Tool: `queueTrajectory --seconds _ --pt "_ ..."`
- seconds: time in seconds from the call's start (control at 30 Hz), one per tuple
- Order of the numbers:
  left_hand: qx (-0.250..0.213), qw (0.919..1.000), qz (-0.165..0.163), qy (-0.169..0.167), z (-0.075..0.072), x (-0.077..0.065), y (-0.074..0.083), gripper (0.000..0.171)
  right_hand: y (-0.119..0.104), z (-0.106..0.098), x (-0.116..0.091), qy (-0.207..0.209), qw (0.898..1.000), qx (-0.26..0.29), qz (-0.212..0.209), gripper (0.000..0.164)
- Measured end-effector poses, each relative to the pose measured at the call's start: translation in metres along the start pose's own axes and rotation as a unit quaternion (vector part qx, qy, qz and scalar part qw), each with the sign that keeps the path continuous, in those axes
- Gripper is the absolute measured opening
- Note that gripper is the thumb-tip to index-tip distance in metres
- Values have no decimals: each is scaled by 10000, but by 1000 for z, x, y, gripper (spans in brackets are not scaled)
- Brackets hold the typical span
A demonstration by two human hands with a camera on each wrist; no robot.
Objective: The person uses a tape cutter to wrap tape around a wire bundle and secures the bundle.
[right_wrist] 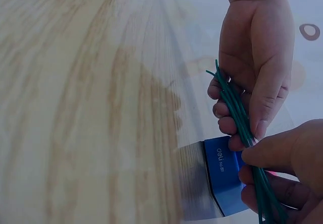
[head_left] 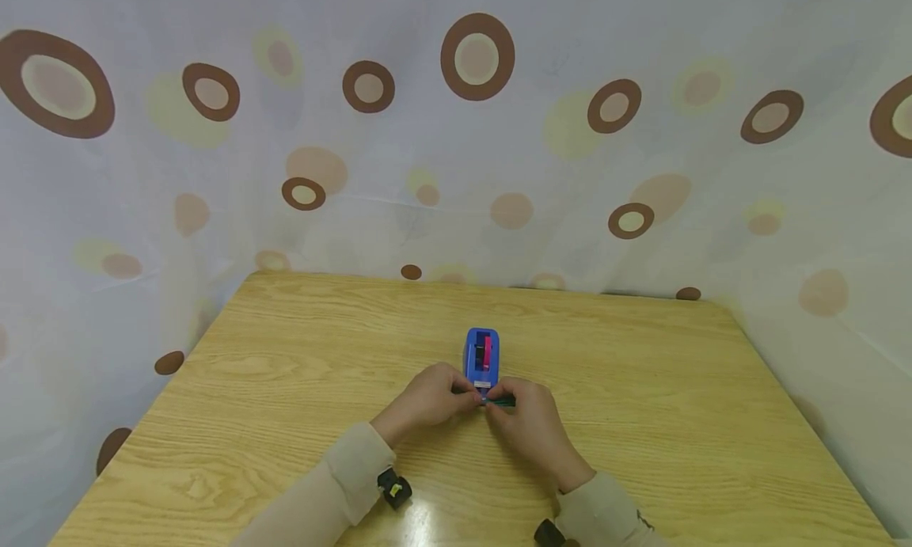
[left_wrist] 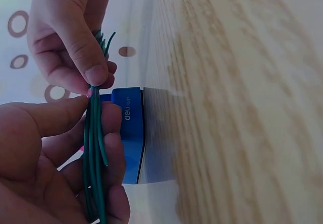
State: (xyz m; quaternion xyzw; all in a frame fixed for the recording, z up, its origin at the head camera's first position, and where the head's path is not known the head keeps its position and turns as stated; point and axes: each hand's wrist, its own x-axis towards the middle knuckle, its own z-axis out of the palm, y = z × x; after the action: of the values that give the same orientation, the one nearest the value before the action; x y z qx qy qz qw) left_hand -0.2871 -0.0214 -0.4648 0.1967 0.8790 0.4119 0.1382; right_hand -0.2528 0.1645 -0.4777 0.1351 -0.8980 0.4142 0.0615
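A bundle of thin green wires [left_wrist: 93,133] is pinched at its middle by both hands, thumbs close together. My left hand [head_left: 433,394] grips it from the left, and my right hand [head_left: 533,422] from the right. Loose wire ends fan out past both hands in the wrist views. Between the thumbs a small shiny band, seemingly clear tape [left_wrist: 94,91], goes across the bundle; the fingers partly hide it. Just beyond the hands stands a blue tape dispenser [head_left: 471,363] with a pink-cored tape roll [head_left: 488,352] inside. Its side reads "deli".
The wood-grain table [head_left: 321,333] spreads out around the hands and dispenser. Behind and beside it hangs a pale curtain [head_left: 427,151] with brown and beige ring patterns. A small black device [head_left: 394,488] is strapped at the left sleeve, and another [head_left: 549,533] at the right.
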Motion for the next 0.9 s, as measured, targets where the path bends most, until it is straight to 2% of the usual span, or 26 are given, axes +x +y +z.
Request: queueTrajectory --seconds 0.53,0.9 --pt "194 9998 -50 -89 -2 0 -2 28 1 0 3 198 9986 -422 -237 16" --pt "274 9996 -14 22 -2 -1 1 25 0 1 4 340 9979 -501 -221 14"
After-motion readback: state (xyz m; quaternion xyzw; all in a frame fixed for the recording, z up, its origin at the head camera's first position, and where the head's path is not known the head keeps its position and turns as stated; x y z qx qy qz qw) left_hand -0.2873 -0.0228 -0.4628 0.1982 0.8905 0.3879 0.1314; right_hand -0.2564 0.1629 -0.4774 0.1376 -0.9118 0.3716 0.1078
